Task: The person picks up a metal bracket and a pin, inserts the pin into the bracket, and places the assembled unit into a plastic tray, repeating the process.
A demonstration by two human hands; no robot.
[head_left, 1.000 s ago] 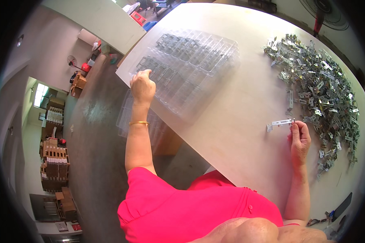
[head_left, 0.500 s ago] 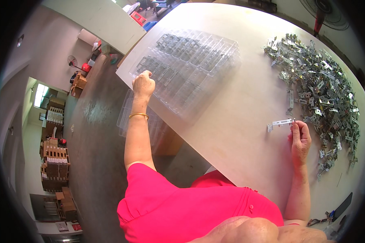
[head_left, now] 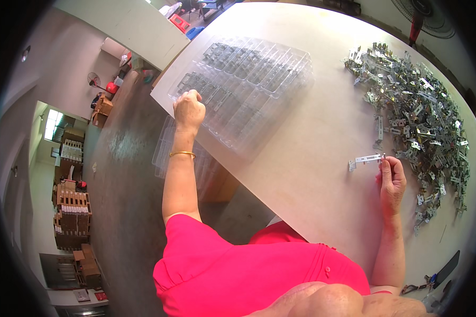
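Observation:
A clear plastic compartment tray [head_left: 280, 94], which looks like the top of a stack, lies on the table with metal brackets in several of its slots. At its near left edge is my left hand [head_left: 189, 112], its fingers curled closed; what they hold, if anything, is hidden. My right hand [head_left: 392, 185] pinches one end of a slim silvery metal bracket [head_left: 366, 159] between thumb and fingers. That bracket points left over the bare tabletop. Just beyond my right hand spreads a large pile of similar metal brackets [head_left: 420, 119].
The pale table [head_left: 307, 174] runs out to a near edge in front of me. More clear trays [head_left: 165, 145] sit lower, beyond the table's left edge. Pliers [head_left: 415, 288] lie at the lower right. A fan [head_left: 419, 16] stands behind the table, and stacked cartons [head_left: 73, 206] are far left.
My left hand has shifted very slightly at the tray's edge, its fingers still curled. My right hand and the bracket have stayed almost in place.

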